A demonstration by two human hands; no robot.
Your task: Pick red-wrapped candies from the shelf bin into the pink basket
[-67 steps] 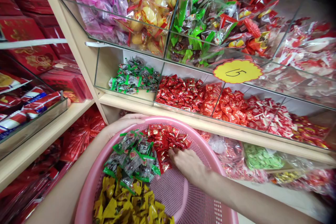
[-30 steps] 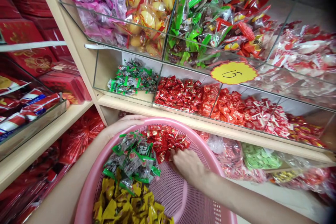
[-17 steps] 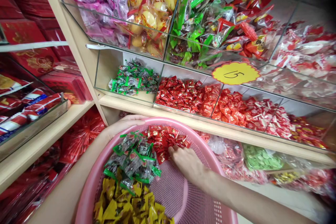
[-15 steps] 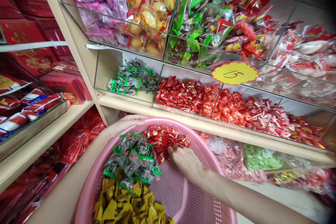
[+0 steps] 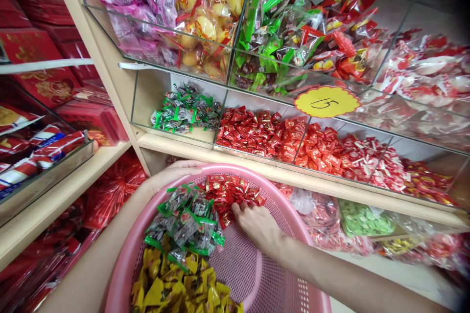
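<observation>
right hand [image 5: 259, 225] shifted slightly toward red sweets [image 5: 231, 188], fingers curled, pinch unclear | left hand [image 5: 176, 171] on basket [image 5: 119, 264] rim, grip unclear

Yellow tag [image 5: 327, 101] (marked 15) fronts clear bins [image 5: 176, 129].

The fingertips of your right hand [image 5: 259, 225] were hidden among the red candies [image 5: 233, 190], so whether they pinched any could not be told. Your left hand [image 5: 174, 172] hid part of the pink basket's rim [image 5: 242, 170], and its own underside was out of sight. The bottom edge cut off the basket and yellow candies [image 5: 165, 293]; print on the green-edged wrappers [image 5: 194, 220] was too small for you to read.
</observation>
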